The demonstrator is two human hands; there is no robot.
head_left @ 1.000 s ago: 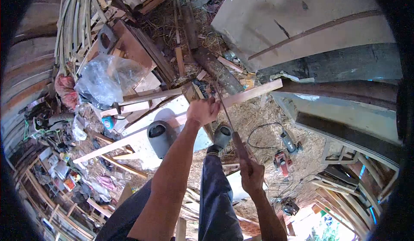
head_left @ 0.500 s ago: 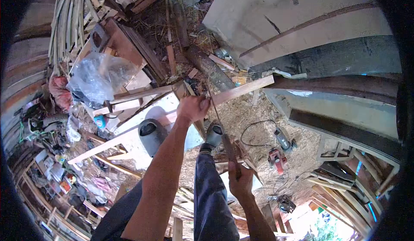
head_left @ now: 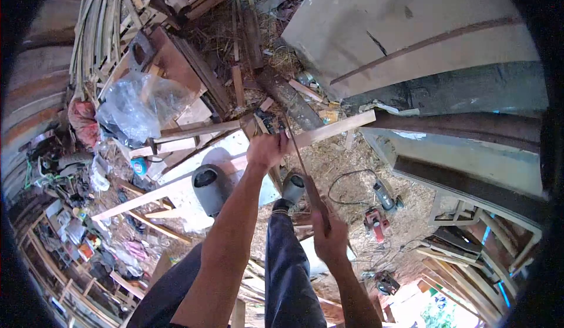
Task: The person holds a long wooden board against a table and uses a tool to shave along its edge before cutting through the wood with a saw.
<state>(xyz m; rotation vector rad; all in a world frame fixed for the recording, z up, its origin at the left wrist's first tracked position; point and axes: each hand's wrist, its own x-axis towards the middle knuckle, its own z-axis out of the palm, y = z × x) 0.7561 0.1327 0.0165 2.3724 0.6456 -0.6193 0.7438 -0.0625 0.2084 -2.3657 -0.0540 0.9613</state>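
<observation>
My left hand [head_left: 267,150] is closed around a long pale wooden plank [head_left: 338,130], pressing it over a white-topped support [head_left: 267,190]. The plank runs from lower left to upper right. My right hand [head_left: 331,239] grips the handle of a handsaw [head_left: 311,190]. Its narrow blade crosses the plank just right of my left fingers; how deep it has cut cannot be made out. One grey clog [head_left: 210,190] is beside the plank on the white surface, and the other clog [head_left: 293,188] is close to the saw.
A corded power tool [head_left: 383,196] and a red power tool [head_left: 376,224] lie on the sawdust-covered ground to the right. A clear plastic bag [head_left: 138,108] rests on stacked wood at left. A large pale panel [head_left: 423,28] stands at upper right; timber [head_left: 461,281] is piled lower right.
My right hand and the saw have moved slightly forward along the cut. The left hand still holds the plank, and the whole view has shifted a little.
</observation>
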